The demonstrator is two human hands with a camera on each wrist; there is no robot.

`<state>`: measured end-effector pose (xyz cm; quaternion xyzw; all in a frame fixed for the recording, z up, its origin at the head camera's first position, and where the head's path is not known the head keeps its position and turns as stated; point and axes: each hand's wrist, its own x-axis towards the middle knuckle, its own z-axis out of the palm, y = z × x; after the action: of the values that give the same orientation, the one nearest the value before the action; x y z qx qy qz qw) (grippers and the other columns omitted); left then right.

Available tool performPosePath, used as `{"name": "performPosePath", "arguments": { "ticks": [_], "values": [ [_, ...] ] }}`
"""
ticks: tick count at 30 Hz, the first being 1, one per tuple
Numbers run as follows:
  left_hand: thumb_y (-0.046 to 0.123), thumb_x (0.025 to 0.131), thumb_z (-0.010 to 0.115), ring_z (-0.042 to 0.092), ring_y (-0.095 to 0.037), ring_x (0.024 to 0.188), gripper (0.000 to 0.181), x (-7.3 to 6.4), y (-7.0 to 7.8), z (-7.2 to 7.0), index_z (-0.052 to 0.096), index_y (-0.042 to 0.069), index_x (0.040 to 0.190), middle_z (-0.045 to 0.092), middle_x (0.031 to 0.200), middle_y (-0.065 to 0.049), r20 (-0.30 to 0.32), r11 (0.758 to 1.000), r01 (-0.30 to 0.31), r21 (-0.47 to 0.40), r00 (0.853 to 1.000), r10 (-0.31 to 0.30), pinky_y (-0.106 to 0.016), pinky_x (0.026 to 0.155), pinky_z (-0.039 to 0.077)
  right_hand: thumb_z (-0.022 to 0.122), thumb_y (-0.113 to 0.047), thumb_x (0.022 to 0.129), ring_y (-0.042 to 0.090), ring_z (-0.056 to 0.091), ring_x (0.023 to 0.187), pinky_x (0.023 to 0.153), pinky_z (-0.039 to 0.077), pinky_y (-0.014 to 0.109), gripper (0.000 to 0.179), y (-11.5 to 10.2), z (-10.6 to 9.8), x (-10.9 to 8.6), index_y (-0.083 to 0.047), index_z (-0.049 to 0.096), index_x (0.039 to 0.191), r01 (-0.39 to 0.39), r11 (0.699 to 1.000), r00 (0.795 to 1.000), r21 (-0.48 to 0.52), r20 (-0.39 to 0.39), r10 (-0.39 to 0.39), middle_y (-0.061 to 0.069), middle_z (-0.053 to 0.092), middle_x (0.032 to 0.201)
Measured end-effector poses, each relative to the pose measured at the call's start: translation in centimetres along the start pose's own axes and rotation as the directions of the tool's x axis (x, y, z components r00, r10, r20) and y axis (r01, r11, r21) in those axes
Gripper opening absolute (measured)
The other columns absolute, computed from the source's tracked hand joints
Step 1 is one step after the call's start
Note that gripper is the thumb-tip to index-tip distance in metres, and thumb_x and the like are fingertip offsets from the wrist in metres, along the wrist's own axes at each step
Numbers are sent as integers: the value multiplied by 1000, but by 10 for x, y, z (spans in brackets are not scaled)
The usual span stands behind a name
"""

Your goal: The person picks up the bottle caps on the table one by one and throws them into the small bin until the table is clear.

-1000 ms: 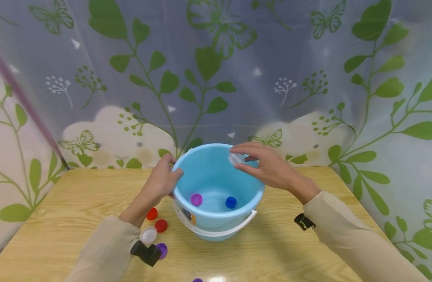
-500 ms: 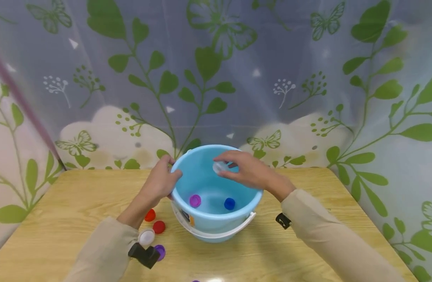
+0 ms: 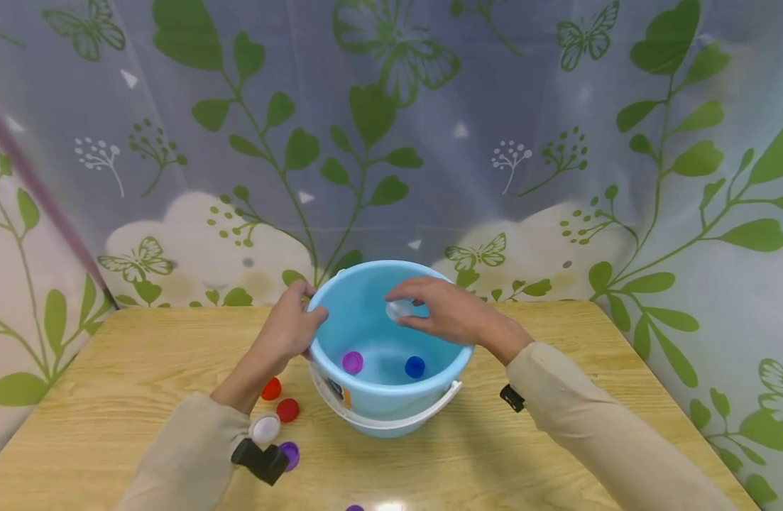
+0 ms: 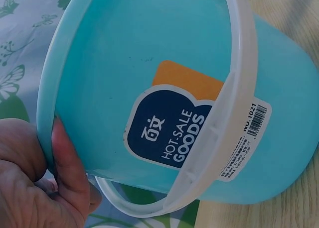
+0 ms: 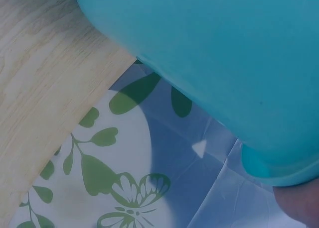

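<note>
- My left arm (image 3: pixel 187 447): sleeved, reaching forward, angled inward to the right.
- My left hand (image 3: pixel 290 323): gripping, thumb (image 3: pixel 320 315) apart from fingers (image 3: pixel 299 288).
- My right arm (image 3: pixel 598 419): sleeved, reaching forward, angled inward to the left.
- My right hand (image 3: pixel 451 309): pointing left, fingers curved, thumb opposite, in a pinch.

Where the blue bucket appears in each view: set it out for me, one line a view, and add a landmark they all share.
Head: the blue bucket is at the centre, just below mid-height, seen from above into its open top.
Left wrist: the blue bucket fills most of the picture, its labelled side facing the camera.
Right wrist: the blue bucket takes up the upper right, in part.
Shared landmark: the wooden table.
</note>
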<state>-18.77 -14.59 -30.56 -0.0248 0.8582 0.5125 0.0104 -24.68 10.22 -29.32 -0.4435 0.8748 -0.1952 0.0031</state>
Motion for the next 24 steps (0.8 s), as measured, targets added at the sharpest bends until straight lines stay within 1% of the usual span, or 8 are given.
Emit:
{"name": "performPosePath", "arguments": {
  "ticks": [7, 12, 17, 19, 21, 24],
  "values": [
    [7, 94, 48, 62, -23, 58, 25, 0, 1, 0, 40, -2, 116, 56, 92, -24, 0, 1000, 3, -8, 1000, -3, -32, 45, 54, 67, -23, 91, 15, 51, 119, 101, 41, 35, 35, 0, 0, 0, -13, 63, 124, -22, 1000, 1000, 6, 8, 22, -2, 59, 124],
    [7, 93, 49, 62, -23, 58, 24, 0, 0, 1, 40, -2, 114, 56, 92, -24, -4, 1000, 4, -13, 1000, -4, -33, 45, 54, 67, -24, 90, 16, 51, 119, 101, 41, 36, 35, -1, 0, -1, -12, 63, 123, -28, 1000, 999, 1, 18, 28, -1, 59, 124],
    [7, 94, 48, 63, -24, 59, 25, -1, 1, 0, 40, -2, 115, 56, 94, -25, -2, 1000, 2, -15, 1000, -2, -33, 45, 54, 67, -30, 90, 15, 52, 118, 100, 42, 34, 38, -2, 0, 0, -12, 63, 124, -48, 999, 999, -2, 22, 48, -2, 60, 124],
    [7, 94, 48, 63, -25, 60, 25, -1, 1, 0, 40, -3, 115, 56, 94, -25, 2, 1000, 1, -16, 1000, -1, -33, 45, 54, 67, -32, 90, 15, 54, 115, 98, 44, 34, 39, -2, 0, 0, -12, 63, 123, -53, 999, 999, 6, 6, 53, -1, 61, 122],
    [7, 94, 48, 63, -24, 59, 26, -2, 1, 0, 39, -3, 116, 56, 93, -25, 3, 1000, -1, -16, 1000, 1, -32, 45, 53, 67, -30, 91, 17, 56, 112, 95, 46, 35, 37, 0, 0, -1, -10, 64, 122, -57, 998, 998, 37, -23, 58, 0, 62, 121],
    [7, 94, 48, 62, -23, 57, 26, -2, 1, 0, 39, -3, 116, 55, 92, -25, 3, 1000, -1, -14, 1000, 1, -32, 44, 53, 64, -26, 93, 21, 59, 107, 92, 48, 36, 32, 3, 1, -1, -8, 65, 119, -42, 993, 993, 107, -104, 54, 3, 63, 117]
  ]
}}
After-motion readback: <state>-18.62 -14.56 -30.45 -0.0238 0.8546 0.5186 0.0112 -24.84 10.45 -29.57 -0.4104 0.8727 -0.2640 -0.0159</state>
